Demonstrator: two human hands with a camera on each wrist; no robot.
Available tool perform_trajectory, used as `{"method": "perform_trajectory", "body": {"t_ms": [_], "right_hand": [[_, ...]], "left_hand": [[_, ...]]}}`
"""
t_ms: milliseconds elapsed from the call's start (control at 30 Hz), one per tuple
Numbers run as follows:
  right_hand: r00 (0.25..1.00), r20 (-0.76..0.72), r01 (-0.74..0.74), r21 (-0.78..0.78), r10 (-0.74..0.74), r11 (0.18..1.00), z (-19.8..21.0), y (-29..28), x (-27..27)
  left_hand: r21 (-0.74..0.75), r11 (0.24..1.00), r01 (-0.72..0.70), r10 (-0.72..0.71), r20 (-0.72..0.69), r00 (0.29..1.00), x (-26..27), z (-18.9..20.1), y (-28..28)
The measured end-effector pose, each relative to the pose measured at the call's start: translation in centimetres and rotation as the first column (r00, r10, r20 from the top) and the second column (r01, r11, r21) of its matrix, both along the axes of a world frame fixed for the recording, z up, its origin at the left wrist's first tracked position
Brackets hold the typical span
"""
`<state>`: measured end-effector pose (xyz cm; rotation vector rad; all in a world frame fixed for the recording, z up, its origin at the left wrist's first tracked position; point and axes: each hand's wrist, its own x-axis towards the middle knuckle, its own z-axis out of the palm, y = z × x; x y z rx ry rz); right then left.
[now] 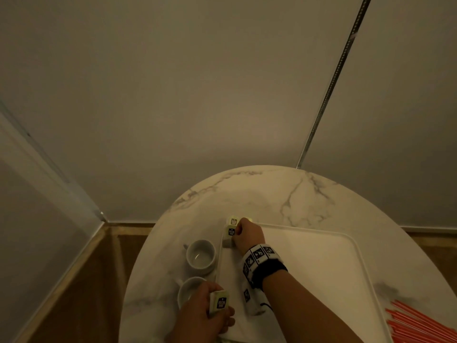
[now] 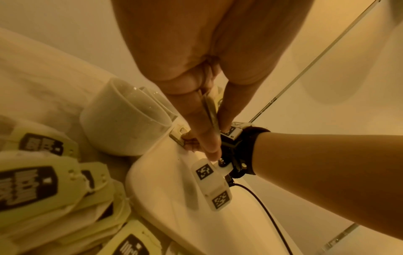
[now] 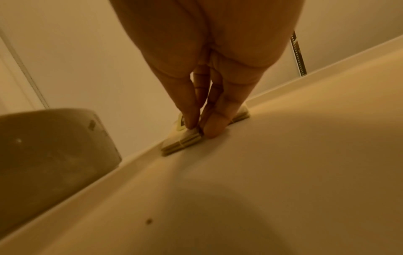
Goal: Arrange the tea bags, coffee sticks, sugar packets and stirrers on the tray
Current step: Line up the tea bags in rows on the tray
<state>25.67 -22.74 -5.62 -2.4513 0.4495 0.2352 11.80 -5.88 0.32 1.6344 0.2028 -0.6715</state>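
Dim, warm yellow light throughout. Both wrist views are soft and blurred, worst toward 7 o'clock. Wide-angle bending curves straight edges.

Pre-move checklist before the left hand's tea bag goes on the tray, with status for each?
1. Left hand holds a tea bag: ok.
2. Right hand pinches the row of tea bags at the tray's far left corner: ok.
3. Row inside the tray rim: ok in the right wrist view.
4. Right hand out of the drop spot: not ok, it sits on the row.
5. Cups off the tray, beside its left edge: ok.
6. Stirrers on the tray: not ok, they lie off its right edge.
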Motion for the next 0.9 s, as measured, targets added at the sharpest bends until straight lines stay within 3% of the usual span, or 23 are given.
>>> {"method": "perform_trajectory", "body": {"t_ms": [400, 500, 567, 667, 700, 767, 833, 900], "right_hand": [[1.000, 0.005, 0.016, -0.018, -0.015, 1.000, 0.3, -0.4, 0.1], [0.993, 0.035, 0.112, 0.119, -0.116, 0.987, 1.4, -1.1, -0.8], [0.985, 0.033, 0.149, 0.333, -0.169, 0.931, 3.0, -1.5, -2.4], [1.000, -0.026, 0.026, 0.639, -0.012, 0.769, 5.5, -1.5, -5.9], [0.997, -0.039, -0.027, 0.681, 0.072, 0.732, 6.3, -1.4, -7.2], [0.980, -0.036, -0.121, 0.667, 0.194, 0.735, 7.0, -1.1, -9.1], [0.978, -0.019, -0.152, 0.623, 0.209, 0.767, 6.8, -1.1, -10.2], [0.991, -0.001, -0.102, 0.643, 0.134, 0.759, 6.2, -1.4, -10.4]], "left_hand": [[-0.065, 0.995, -0.069, 0.072, 0.043, 0.996, 0.2, -0.3, -0.1], [-0.095, 0.992, -0.081, 0.086, 0.050, 0.995, 0.8, -0.5, -0.1], [-0.104, 0.990, -0.096, 0.105, 0.085, 0.991, 1.4, -0.4, -0.2], [-0.124, 0.986, -0.111, 0.126, 0.121, 0.985, 2.4, 0.1, -0.6], [-0.131, 0.986, -0.105, 0.122, 0.127, 0.984, 2.8, 0.2, -0.8], [-0.122, 0.991, -0.050, 0.067, 0.142, 0.988, 3.3, 0.4, -1.3], [-0.083, 0.997, 0.007, 0.006, 0.156, 0.988, 3.5, 0.6, -1.7], [-0.077, 0.997, 0.016, -0.004, 0.145, 0.989, 3.4, 0.5, -2.0]]}}
